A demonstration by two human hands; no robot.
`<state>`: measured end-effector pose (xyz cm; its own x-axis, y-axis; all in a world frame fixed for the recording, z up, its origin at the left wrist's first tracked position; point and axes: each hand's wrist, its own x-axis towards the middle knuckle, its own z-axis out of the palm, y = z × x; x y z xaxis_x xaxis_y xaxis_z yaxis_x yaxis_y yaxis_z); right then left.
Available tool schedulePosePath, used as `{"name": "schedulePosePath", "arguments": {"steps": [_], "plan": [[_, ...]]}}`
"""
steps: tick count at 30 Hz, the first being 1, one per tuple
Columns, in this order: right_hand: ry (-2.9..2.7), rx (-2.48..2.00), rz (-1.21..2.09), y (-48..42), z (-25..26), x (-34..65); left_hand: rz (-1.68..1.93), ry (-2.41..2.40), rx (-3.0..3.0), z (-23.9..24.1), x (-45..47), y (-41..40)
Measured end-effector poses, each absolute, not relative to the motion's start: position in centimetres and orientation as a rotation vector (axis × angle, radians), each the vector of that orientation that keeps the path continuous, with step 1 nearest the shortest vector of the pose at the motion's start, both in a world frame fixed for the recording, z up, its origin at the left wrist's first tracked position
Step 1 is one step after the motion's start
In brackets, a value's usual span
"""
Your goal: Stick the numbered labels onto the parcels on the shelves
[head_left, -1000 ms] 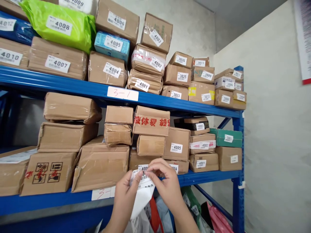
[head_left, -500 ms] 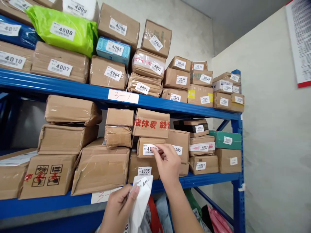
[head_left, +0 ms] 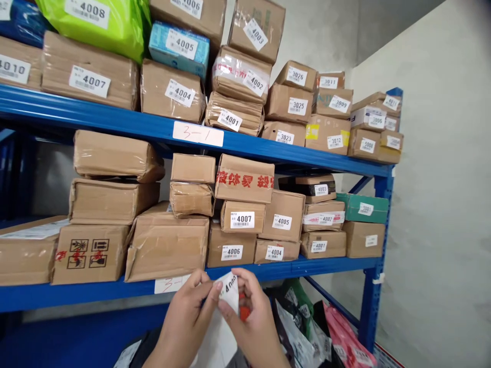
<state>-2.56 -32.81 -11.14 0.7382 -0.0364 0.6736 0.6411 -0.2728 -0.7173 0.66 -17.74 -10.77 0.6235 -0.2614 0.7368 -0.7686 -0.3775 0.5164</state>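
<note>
In the head view a white strip of number labels (head_left: 219,335) hangs from my left hand (head_left: 194,309), whose thumb and fingers pinch it near the top. My right hand (head_left: 253,312) is closed at the strip's upper right corner, fingertips on the top label (head_left: 229,284). That label's number starts with 40; its last digits are curled and hard to read. Above my hands, on the lower shelf, a small carton (head_left: 225,225) bears a flat label 4007 (head_left: 242,220). Under it stands a carton labelled 4006 (head_left: 215,258).
A blue rack (head_left: 126,125) holds stacked, numbered cartons on two levels. Unlabelled cartons (head_left: 166,250) stand at the lower left; a carton with red print (head_left: 245,189) tops the 4007 one. Bagged parcels, one pink (head_left: 345,337), lie below. A wall (head_left: 437,204) bounds the right.
My right hand has left the 4007 label on the small carton and come down to the label strip in my left hand. The camera view has shifted slightly.
</note>
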Motion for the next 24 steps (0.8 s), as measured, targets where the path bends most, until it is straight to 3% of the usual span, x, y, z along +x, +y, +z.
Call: {"name": "schedulePosePath", "arguments": {"steps": [6,11,20,24], "plan": [[-0.098,-1.153,-0.534,-33.3,-18.6,-2.7,0.676,-0.800,1.989,-11.8,-0.5,-16.1],[0.371,-0.792,-0.653,-36.0,-22.4,-5.7,0.641,-0.641,2.144,-13.5,-0.7,-12.7],[0.707,-0.437,-0.795,-37.3,-30.8,-12.0,0.248,-0.463,2.327,-18.9,-1.6,-5.2],[0.766,-0.426,-0.818,-35.4,-33.8,-14.3,-0.261,-0.449,2.367,-21.6,-1.7,-1.3]]}}
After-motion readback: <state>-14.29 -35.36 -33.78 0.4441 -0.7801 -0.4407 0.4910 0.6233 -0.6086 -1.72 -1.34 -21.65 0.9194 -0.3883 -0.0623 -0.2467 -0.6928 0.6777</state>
